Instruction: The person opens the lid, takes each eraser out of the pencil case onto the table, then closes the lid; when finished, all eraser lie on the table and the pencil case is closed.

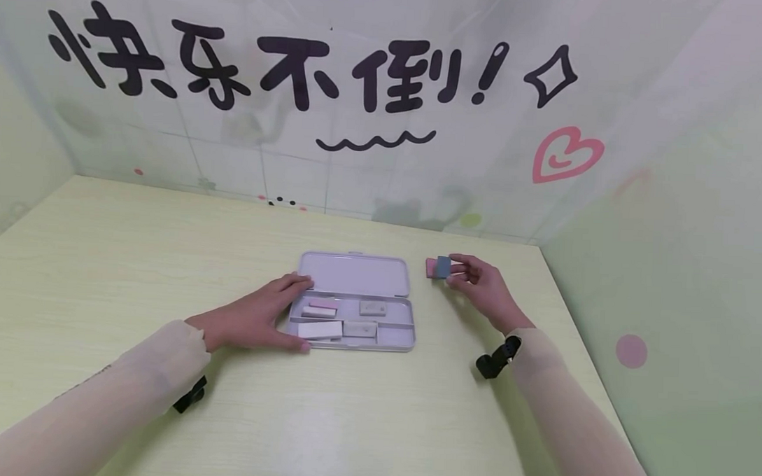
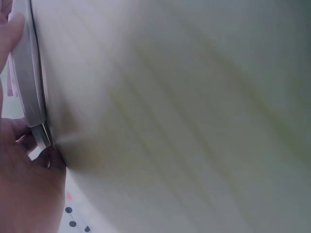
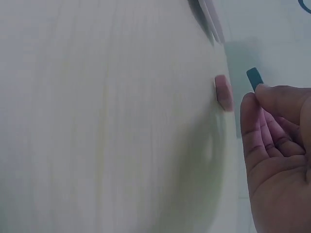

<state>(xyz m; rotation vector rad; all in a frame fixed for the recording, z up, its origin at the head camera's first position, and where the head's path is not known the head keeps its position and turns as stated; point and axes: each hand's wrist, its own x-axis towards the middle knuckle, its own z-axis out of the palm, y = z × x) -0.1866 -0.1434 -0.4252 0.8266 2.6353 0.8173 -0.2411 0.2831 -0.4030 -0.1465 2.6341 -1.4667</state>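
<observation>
A pale lilac pencil case (image 1: 395,338) lies with its lid (image 1: 354,273) folded back on the table. My left hand (image 1: 252,317) grips its left end, thumb at the front edge and fingers by the hinge. Inside, a pink-and-white eraser (image 1: 319,311) and a greyish eraser (image 1: 373,308) lie in the back row; a white block (image 1: 319,330) and another pale eraser (image 1: 359,328) lie in front. To the right of the case, my right hand (image 1: 477,283) pinches a small blue eraser (image 3: 254,78) between thumb and fingertips. A pink eraser (image 3: 223,92) rests on the table behind it.
The pale wooden table (image 1: 350,412) meets a white wall (image 1: 383,175) with black lettering at the back. A green wall panel (image 1: 681,297) borders it on the right. Black wrist cameras sit under both sleeves, the right one (image 1: 493,363) low over the table.
</observation>
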